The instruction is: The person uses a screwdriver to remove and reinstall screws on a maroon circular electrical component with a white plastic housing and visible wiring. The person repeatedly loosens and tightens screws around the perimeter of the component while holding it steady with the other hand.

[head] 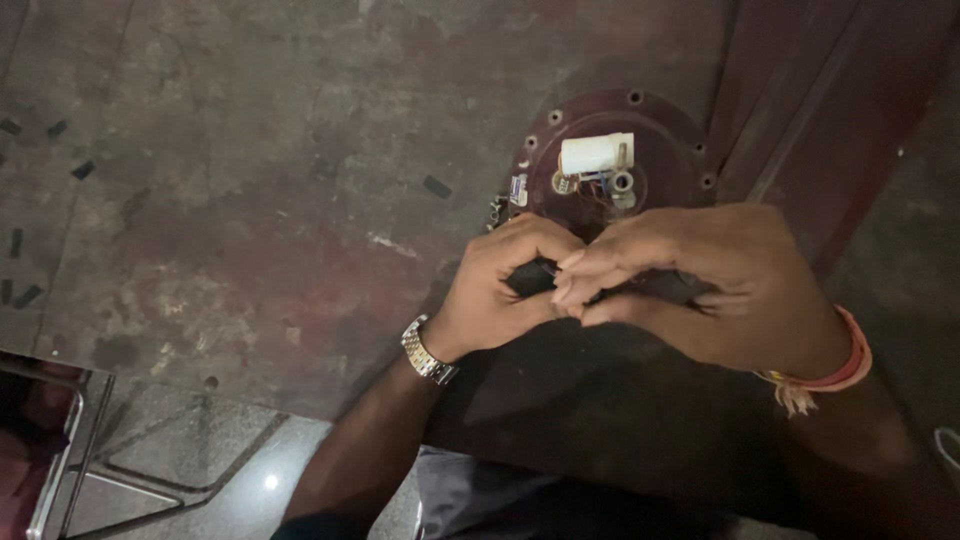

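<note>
Both hands, left [497, 290] and right [690, 285], pinch a small dark part together; behind them sits a white capacitor [596, 154] on a round maroon plate [660, 120].

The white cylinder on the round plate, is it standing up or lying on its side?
Lying on its side: the white cylinder shows its long flank across the round plate, beyond both hands.
</note>
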